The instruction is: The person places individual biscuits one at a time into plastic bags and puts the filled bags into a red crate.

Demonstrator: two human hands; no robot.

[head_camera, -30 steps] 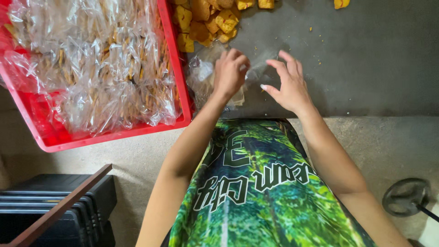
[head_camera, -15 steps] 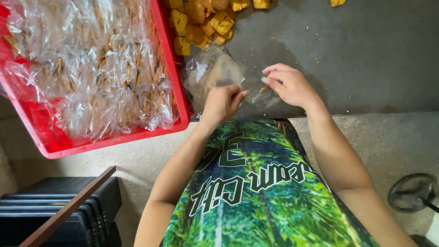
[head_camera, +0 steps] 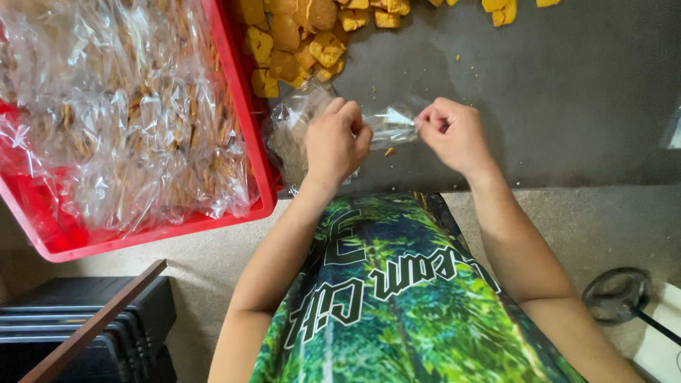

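Head view: both hands work at the near edge of the dark grey counter (head_camera: 567, 106). The left hand (head_camera: 335, 144) is curled into a loose fist, its fingers closed on the body of a clear plastic bag (head_camera: 298, 124) that lies on the counter just beside the red tray (head_camera: 245, 135). The right hand (head_camera: 454, 132) is also closed, thumb and forefinger pinching the bag's open end (head_camera: 394, 126), which is drawn out into a thin, stretched neck between the two hands. What the bag contains I cannot tell for sure; it looks pale through the film.

A heap of yellow-orange snack pieces (head_camera: 298, 42) sits at the far side of the counter, touching the tray's right wall, with crumbs scattered nearby. The tray is piled with filled clear packets (head_camera: 120, 120) and overhangs the counter's near left corner.

To do this well, I judge the left hand should hold the contents down firmly while the right keeps the neck taut and gathered evenly, so no slack or trapped air remains and the thin film does not tear.
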